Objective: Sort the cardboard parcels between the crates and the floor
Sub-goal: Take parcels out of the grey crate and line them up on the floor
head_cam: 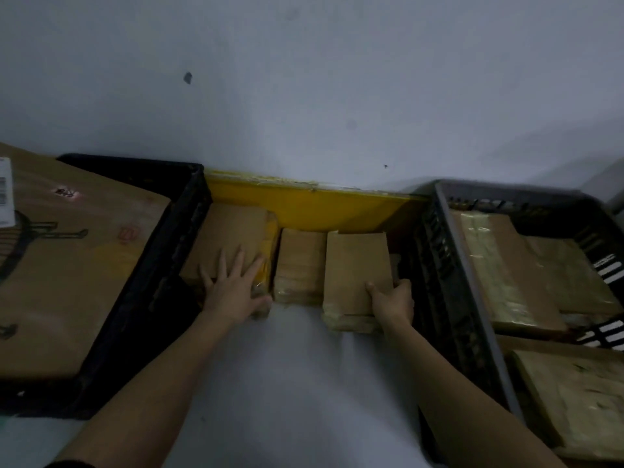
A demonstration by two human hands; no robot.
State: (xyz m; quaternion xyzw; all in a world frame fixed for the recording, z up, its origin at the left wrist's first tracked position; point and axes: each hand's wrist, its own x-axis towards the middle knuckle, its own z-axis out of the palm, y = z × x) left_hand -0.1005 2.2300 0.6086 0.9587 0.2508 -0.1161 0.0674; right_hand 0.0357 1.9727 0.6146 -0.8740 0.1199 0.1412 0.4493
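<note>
Pinching the near right corner of a flat parcel (354, 275), the right hand (393, 304) has its thumb on the top face and its fingers (403, 285) curled round the side edge. The left hand (233, 288) lies flat on a wider parcel (226, 238), fingers spread and straight, pressing rather than gripping. Between those two sits a third, smaller parcel (299, 265), touching the wide one and just beside the flat one. All three lie in a row on the pale floor (297, 383), in the gap between the two crates, against a yellow strip (314, 207) at the foot of the wall.

The left crate (158, 265) is black and carries one large printed carton (67, 265) that fills most of it. The right crate (449, 282) holds several taped parcels (499, 265), some stacked; how many is hard to tell in the dim, blurred picture.

Judging by this, the sorting looks well under way but not finished: both crates are loaded, three parcels are on the floor, and the one in the right hand seems to be the step in hand, whether arriving or leaving cannot be told.
</note>
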